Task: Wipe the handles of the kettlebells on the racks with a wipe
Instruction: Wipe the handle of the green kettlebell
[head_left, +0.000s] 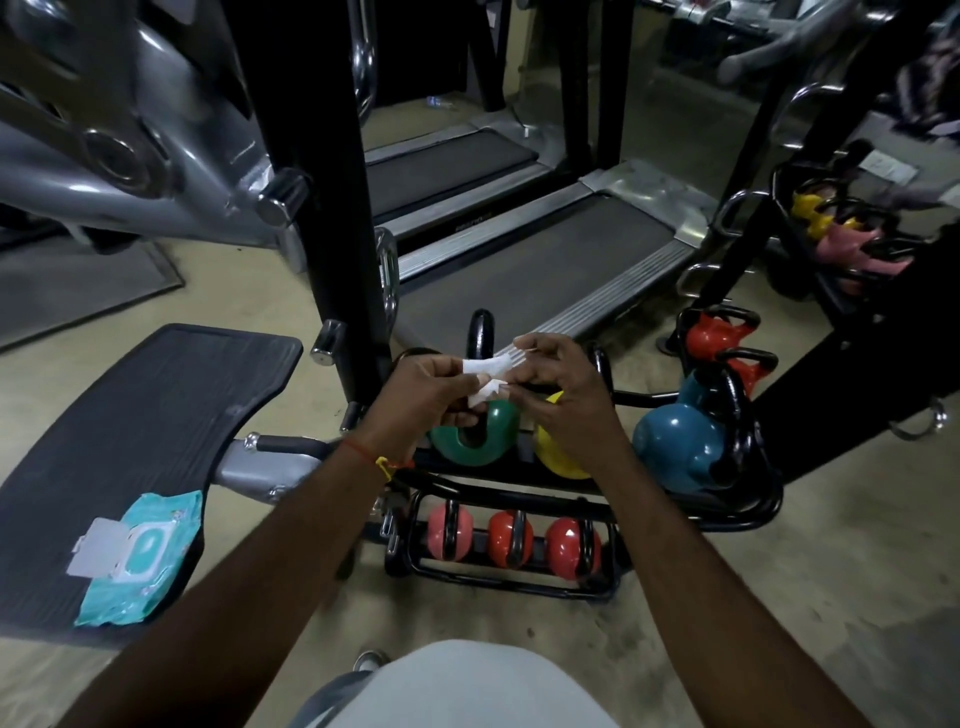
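A white wipe (491, 370) is stretched between both hands above the black kettlebell rack (737, 514). My left hand (428, 389) pinches its left end and my right hand (558, 384) pinches its right end. Under the hands, on the upper shelf, sit a green kettlebell (480, 441), a yellow kettlebell (556, 457) and a blue kettlebell (680, 447) with black handles. Three red kettlebells (511, 540) stand on the lower shelf. An orange kettlebell (717, 332) sits further right.
A teal wipes pack (140, 556) with its lid flipped up lies on a black padded platform (156, 405) at the left. Treadmills (545, 260) and a black machine post (343, 208) stand behind the rack. A second rack with yellow and pink kettlebells (831, 223) is at far right.
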